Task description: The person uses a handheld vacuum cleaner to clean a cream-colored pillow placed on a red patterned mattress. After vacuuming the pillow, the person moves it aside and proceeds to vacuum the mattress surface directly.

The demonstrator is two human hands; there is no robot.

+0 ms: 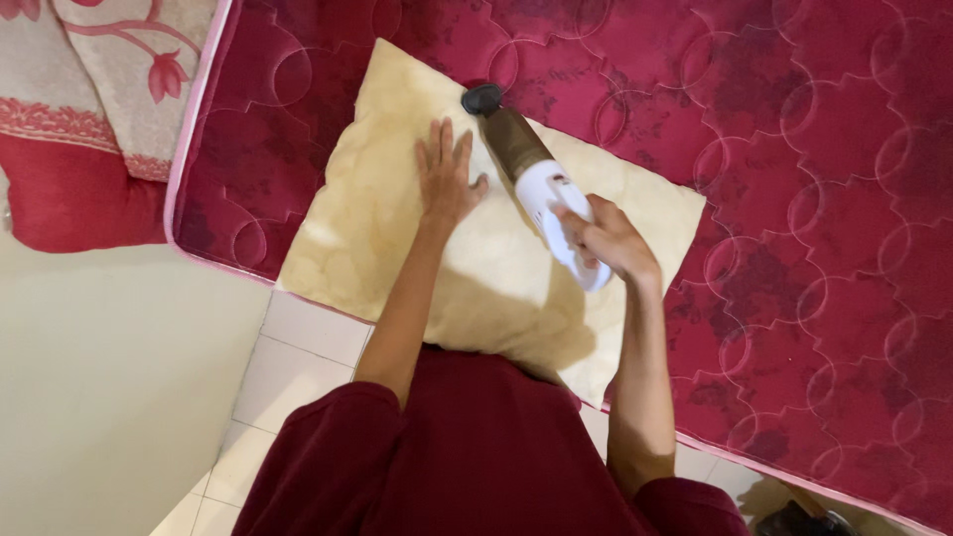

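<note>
My right hand [604, 241] is closed round the white grip of the handheld vacuum [533, 177], fingers wrapped tight. From that hand the vacuum's long axis runs up and to the left, away from me: white body first, then the brownish dust chamber, then the dark nozzle at the far tip, which sits at the pillow's [377, 228] far edge, right by the mattress [794, 149]. My left hand [446, 179] lies just left of the chamber, open and flat, palm down, fingers spread, pressing the cream pillow; thumb near the chamber, contact unclear. The left hand is nearer the nozzle than the right. The pillow lies under both hands, on the maroon quilted mattress. Tiled floor [298, 357] nearer me, lower left.
</note>
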